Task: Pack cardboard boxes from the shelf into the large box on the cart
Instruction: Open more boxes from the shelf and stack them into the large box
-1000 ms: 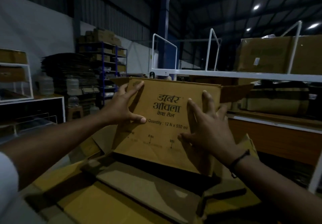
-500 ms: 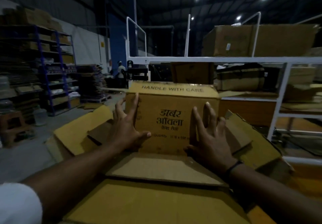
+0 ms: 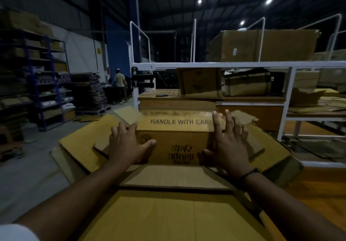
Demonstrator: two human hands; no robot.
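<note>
the small box point(image 3: 174, 139) sits between the two hands. its lower part is sunk behind the near flap of the large box point(image 3: 168, 212), and its top, printed "handle with care", stands clear. the left hand point(image 3: 127, 145) grips the box's top left corner, fingers curled over the edge and thumb laid across the front face. the right hand point(image 3: 230, 147) presses flat on the right side with fingers straight and spread.

the large box's flaps splay outward on every side of the hands: one wide flap outside the left hand, one outside the right, and layered flaps on the near side of the wrists. whatever else lies inside is hidden.

bare floor point(image 3: 28, 165) opens out to the left of the left hand. just beyond the fingertips stands the white shelf point(image 3: 224, 65), close to the far flaps. its top level carries one big carton point(image 3: 262, 45). the level below holds one upright carton point(image 3: 200, 82) and one strapped bundle point(image 3: 247, 84) beside it.

far beyond the left hand are one blue rack point(image 3: 46, 83), one stack of flattened cardboard point(image 3: 89, 92) and one person point(image 3: 119, 83) standing.
</note>
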